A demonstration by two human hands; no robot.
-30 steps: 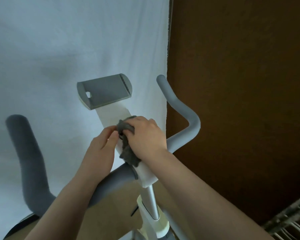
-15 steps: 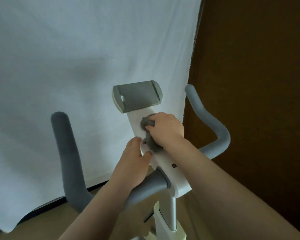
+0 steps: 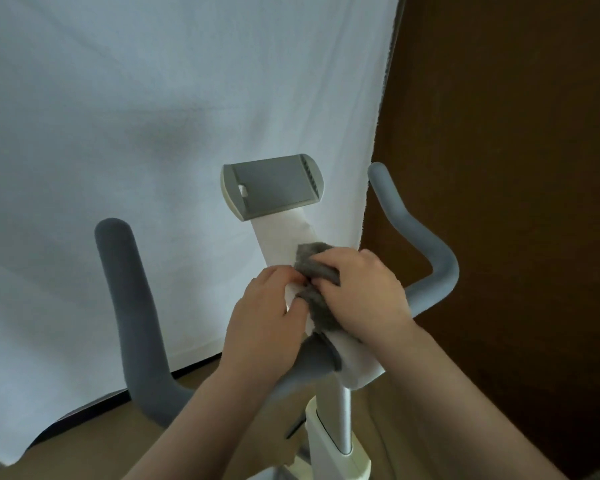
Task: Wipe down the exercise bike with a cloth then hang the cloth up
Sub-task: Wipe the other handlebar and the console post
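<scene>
The right hand (image 3: pixel 364 292) curls its fingers over a bunched grey cloth (image 3: pixel 314 296) and presses it against the white centre column (image 3: pixel 284 240) of the exercise bike (image 3: pixel 329 393). The left hand (image 3: pixel 267 323) sits just beside it on the left, its fingertips touching the cloth's left edge and the white column; whether it actually pinches the cloth cannot be told. The cloth lies about midway up the column, between the two hands, with a tuft showing above the right hand's knuckles and more of it hanging below the fingers. Farther up the column a grey tablet holder (image 3: pixel 274 190) tilts toward the camera. Below the hands the grey handlebar crosses the column: the left handlebar (image 3: pixel 129 306) rises upright at the left, well apart from the hands, and the right handlebar (image 3: pixel 413 244) bends up and away just behind the right wrist. A metal post (image 3: pixel 342 420) drops from the column into a cream housing. Behind the bike hangs a white sheet (image 3: pixel 153 116); a dark brown wall (image 3: pixel 499 168) fills the right side, and brown floor (image 3: pixel 84 445) shows near the bottom left.
</scene>
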